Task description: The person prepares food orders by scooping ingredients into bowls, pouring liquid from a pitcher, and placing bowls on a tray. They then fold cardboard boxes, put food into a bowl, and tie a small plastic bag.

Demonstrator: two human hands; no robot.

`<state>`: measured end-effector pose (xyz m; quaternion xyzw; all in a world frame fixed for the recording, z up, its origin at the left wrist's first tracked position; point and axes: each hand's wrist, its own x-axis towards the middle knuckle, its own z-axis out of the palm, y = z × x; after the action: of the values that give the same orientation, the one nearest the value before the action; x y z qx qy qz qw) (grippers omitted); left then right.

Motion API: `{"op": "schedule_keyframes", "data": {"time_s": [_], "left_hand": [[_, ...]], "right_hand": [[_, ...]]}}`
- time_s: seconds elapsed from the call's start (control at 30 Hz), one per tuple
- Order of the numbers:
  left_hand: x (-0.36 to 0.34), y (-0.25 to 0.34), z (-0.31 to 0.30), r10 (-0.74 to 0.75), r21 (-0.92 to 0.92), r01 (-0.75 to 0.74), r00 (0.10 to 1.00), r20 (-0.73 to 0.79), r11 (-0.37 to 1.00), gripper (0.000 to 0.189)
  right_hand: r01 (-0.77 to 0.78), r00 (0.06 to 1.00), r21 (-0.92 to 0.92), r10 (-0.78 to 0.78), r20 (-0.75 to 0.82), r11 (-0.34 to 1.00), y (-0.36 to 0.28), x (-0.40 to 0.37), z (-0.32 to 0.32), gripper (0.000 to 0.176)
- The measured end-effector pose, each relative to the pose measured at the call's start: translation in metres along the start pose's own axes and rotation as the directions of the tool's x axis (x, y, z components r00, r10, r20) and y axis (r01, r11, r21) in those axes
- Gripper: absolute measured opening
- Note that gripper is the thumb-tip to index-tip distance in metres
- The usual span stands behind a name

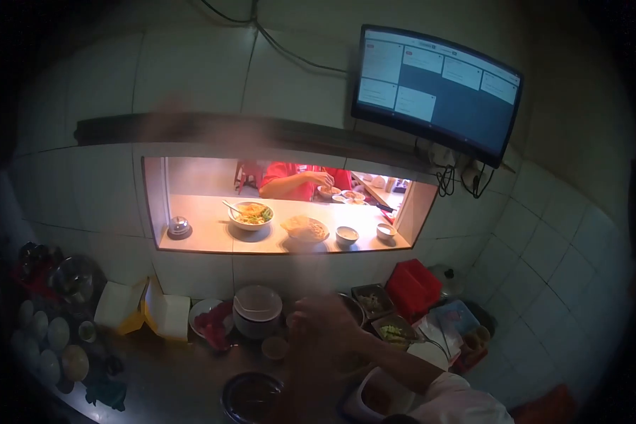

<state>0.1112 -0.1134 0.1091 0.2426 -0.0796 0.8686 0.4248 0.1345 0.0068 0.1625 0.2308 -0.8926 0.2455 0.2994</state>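
The right hand [323, 321], too blurred to tell open from closed, hovers over the dark counter [169, 378] just right of the stacked white ceramic bowls [256, 305], probably heavy, slick and breakable, best gripped beneath the rims.

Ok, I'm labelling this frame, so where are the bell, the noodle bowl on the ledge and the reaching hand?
bell [179, 226]: head view, on its metal dome.
noodle bowl [250, 225]: head view, on its white front wall.
right hand [325, 321]: head view, on the blurred back of the hand.
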Motion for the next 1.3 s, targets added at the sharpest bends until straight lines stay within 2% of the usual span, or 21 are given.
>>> {"op": "schedule_keyframes", "data": {"time_s": [0.07, 0.13, 0.17, 0.2, 0.27, 0.3, 0.4, 0.43, 0.47, 0.57, 0.6, 0.67, 0.73, 0.77, 0.83, 0.9, 0.97, 1.07, 1.13, 1.23, 1.3], "left_hand": [[-0.011, 0.002, 0.023, 0.014, 0.157, -0.011, 1.000, -0.016, 0.988, 0.052], [-0.017, 0.005, 0.032, 0.031, 0.295, -0.026, 0.999, -0.013, 0.955, 0.051], [-0.019, 0.006, 0.034, 0.037, 0.355, -0.030, 0.999, -0.015, 0.935, 0.050], [-0.022, 0.007, 0.035, 0.046, 0.413, -0.034, 0.999, -0.019, 0.910, 0.049], [-0.028, 0.006, 0.035, 0.056, 0.514, -0.028, 0.998, -0.040, 0.857, 0.048], [-0.031, 0.008, 0.035, 0.060, 0.563, -0.022, 0.997, -0.049, 0.826, 0.047], [-0.036, 0.010, 0.036, 0.074, 0.662, -0.033, 0.997, -0.034, 0.749, 0.045], [-0.041, 0.010, 0.037, 0.076, 0.696, -0.026, 0.996, -0.041, 0.717, 0.045], [-0.043, 0.011, 0.038, 0.082, 0.731, -0.027, 0.996, -0.040, 0.682, 0.044], [-0.050, 0.013, 0.041, 0.094, 0.809, -0.024, 0.995, -0.039, 0.587, 0.043], [-0.051, 0.015, 0.041, 0.102, 0.832, -0.027, 0.994, -0.036, 0.554, 0.042], [-0.056, 0.018, 0.045, 0.106, 0.876, -0.012, 0.993, -0.044, 0.482, 0.041], [-0.058, 0.021, 0.048, 0.105, 0.911, 0.017, 0.992, -0.066, 0.412, 0.040], [-0.059, 0.023, 0.049, 0.104, 0.924, 0.029, 0.992, -0.074, 0.381, 0.040], [-0.062, 0.027, 0.044, 0.112, 0.935, 0.057, 0.988, -0.102, 0.351, 0.039], [-0.059, 0.031, 0.042, 0.106, 0.945, 0.065, 0.989, -0.104, 0.319, 0.038], [-0.070, 0.039, 0.029, 0.153, 0.828, 0.267, 0.910, -0.385, 0.494, 0.035], [-0.090, 0.059, 0.015, 0.242, 0.793, 0.272, 0.855, -0.460, 0.545, 0.036], [-0.103, 0.073, 0.005, 0.289, 0.818, 0.280, 0.837, -0.465, 0.503, 0.039], [-0.134, 0.102, -0.025, 0.344, 0.873, 0.292, 0.834, -0.432, 0.389, 0.042], [-0.156, 0.120, -0.036, 0.354, 0.901, 0.300, 0.843, -0.404, 0.314, 0.041]], "right_hand": [[-0.256, 0.938, 0.475, 0.336, -0.090, 0.842, 0.019, -0.020, -0.009, 0.048], [-0.345, 0.770, 0.837, 0.638, -0.006, 0.425, 0.025, -0.029, -0.010, 0.054], [-0.312, 0.668, 0.936, 0.739, 0.092, 0.165, 0.029, -0.031, -0.008, 0.058], [-0.315, 0.667, 0.936, 0.739, 0.098, 0.160, 0.015, -0.022, 0.003, 0.058], [-0.145, 0.861, 0.986, 0.502, 0.084, 0.083, -0.044, -0.003, 0.033, 0.064], [-0.148, 0.854, 0.986, 0.512, 0.090, 0.073, -0.063, -0.006, 0.044, 0.064], [-0.212, 0.715, 0.906, 0.690, -0.112, 0.367, -0.088, 0.003, 0.062, 0.055], [-0.371, 0.911, 0.426, 0.413, -0.007, 0.825, -0.103, 0.015, 0.022, 0.049], [-0.384, 0.903, 0.439, 0.429, -0.004, 0.812, -0.097, 0.006, 0.034, 0.049], [-0.329, 0.937, 0.198, 0.345, -0.052, 0.923, -0.064, -0.012, 0.054, 0.045], [-0.340, 0.933, 0.212, 0.356, -0.045, 0.916, -0.035, -0.023, 0.056, 0.045], [-0.321, 0.909, 0.536, 0.412, -0.056, 0.781, 0.024, -0.062, 0.082, 0.044], [-0.497, 0.663, 0.839, 0.721, 0.202, 0.223, -0.025, -0.031, 0.038, 0.042], [-0.485, 0.650, 0.854, 0.731, 0.209, 0.187, -0.024, -0.037, 0.033, 0.042], [-0.579, 0.744, 0.586, 0.661, 0.097, 0.566, -0.019, -0.048, 0.024, 0.040], [-0.633, 0.729, 0.495, 0.674, 0.121, 0.596, -0.021, -0.054, 0.021, 0.037], [-0.688, 0.713, 0.306, 0.692, 0.113, 0.658, -0.020, -0.062, 0.020, 0.030], [-0.749, 0.663, 0.159, 0.724, 0.190, 0.644, -0.029, -0.056, 0.005, 0.025], [-0.732, 0.680, 0.191, 0.714, 0.164, 0.654, -0.029, -0.052, -0.002, 0.023], [-0.685, 0.725, 0.091, 0.666, 0.174, 0.723, -0.018, -0.043, -0.011, 0.024], [-0.747, 0.664, 0.170, 0.724, 0.186, 0.642, -0.004, -0.040, -0.008, 0.026]]}}
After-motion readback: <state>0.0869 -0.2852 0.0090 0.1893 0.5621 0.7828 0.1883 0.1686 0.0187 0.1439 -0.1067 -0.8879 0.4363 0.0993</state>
